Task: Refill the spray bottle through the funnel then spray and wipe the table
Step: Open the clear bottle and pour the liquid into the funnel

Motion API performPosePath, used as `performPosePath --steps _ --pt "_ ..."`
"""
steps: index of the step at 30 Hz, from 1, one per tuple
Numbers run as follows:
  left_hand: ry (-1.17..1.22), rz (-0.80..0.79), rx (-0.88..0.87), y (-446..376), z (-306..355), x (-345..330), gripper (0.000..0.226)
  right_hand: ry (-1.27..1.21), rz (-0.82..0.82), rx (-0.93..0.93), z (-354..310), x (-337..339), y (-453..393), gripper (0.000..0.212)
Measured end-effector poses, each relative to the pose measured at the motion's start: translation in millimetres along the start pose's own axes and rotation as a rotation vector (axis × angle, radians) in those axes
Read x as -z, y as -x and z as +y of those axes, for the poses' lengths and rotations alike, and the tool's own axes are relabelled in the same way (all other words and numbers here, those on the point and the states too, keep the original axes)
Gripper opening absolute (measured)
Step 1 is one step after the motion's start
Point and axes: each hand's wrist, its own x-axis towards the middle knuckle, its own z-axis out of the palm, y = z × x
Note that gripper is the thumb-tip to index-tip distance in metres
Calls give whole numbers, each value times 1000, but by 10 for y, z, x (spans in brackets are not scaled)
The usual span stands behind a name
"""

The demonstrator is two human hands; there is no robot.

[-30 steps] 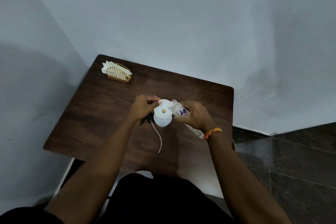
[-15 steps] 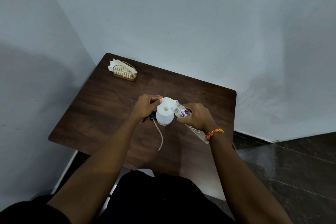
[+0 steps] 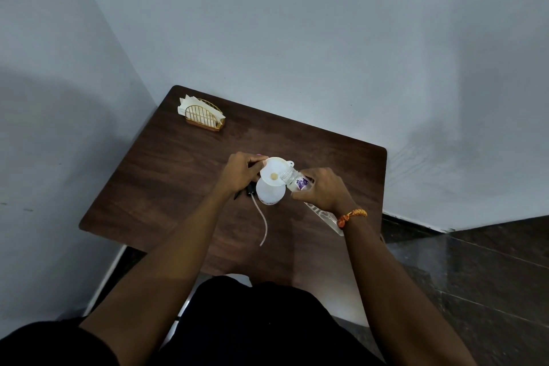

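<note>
**Pouring into funnel on spray bottle, both hands engaged**

White spray bottle (image 3: 269,194) stands upright near the middle of the dark wood counter (image 3: 166,175), cap off. White funnel (image 3: 274,171) sits in its neck, wide mouth up, small tab on the far right rim. Spout hole visible at the funnel's centre.

Left hand (image 3: 242,172) is at the funnel's left rim, fingers curled around the rim edge; the grip holds the funnel, bottle body just below and right of that hand. Right hand (image 3: 319,190) wraps a small clear refill bottle (image 3: 294,181) with a purple label, tilted with its open mouth over the funnel's right rim, touching or just above it, cannot tell which. Grip closed round the refill bottle's body; funnel lies just left of this hand. Liquid flow not discernible.

Black sprayer head (image 3: 249,189) lies on the counter just left of the spray bottle, partly under the left hand, its thin white dip tube (image 3: 263,223) curving toward the near edge. Clear flat item with lettering (image 3: 323,215) lies on the counter under the right wrist, partly hidden. Orange bracelet (image 3: 352,215) on the right wrist. Gold wire napkin holder (image 3: 203,116) with white napkins at the far left corner, well apart.
</note>
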Motion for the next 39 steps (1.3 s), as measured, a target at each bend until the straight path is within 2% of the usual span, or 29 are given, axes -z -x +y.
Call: performPosePath --steps 7,16,19,24,29,39 --pt "-8 -7 -4 -9 3 7 27 -7 -44 -7 40 -14 -32 57" --pt "-25 -5 -14 -23 0 16 26 -1 -65 -31 14 71 -30 26" --pt "-27 -10 -32 -32 -25 16 25 10 -64 -40 6 114 -25 31" --pt "-37 3 -17 -13 -27 13 25 12 -92 -21 16 128 -31 23" --pt "-40 8 -14 -10 -45 14 25 15 -96 -14 13 140 -48 30" --pt "-50 29 -34 -27 -38 15 25 29 -119 -14 -26 203 -36 29"
